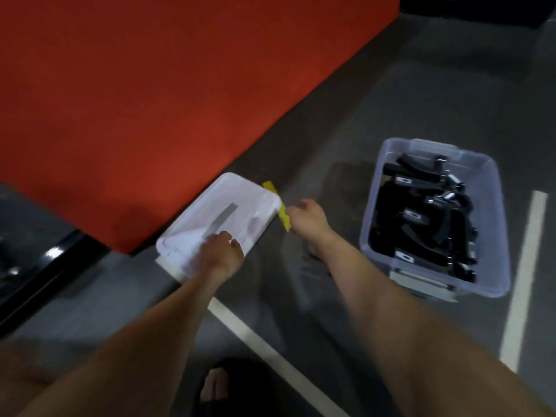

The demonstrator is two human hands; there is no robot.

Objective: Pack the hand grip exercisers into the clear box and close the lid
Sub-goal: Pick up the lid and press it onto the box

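The clear box (493, 212) stands open on the grey floor at the right, filled with several black hand grip exercisers (421, 218). Its white lid (240, 203) lies flat on the floor to the left, at the edge of the red mat. My left hand (221, 251) rests on the lid's near edge, fingers curled over it. My right hand (307, 218) is beside the lid's right corner, fingers partly curled, just touching or almost touching that corner. The frame is blurred.
A large red mat (150, 100) covers the upper left. Yellow tape (282, 215) marks the floor by the lid. White floor lines (523, 266) run right of the box and beneath my arms. My foot in a dark sandal (215, 386) is at the bottom.
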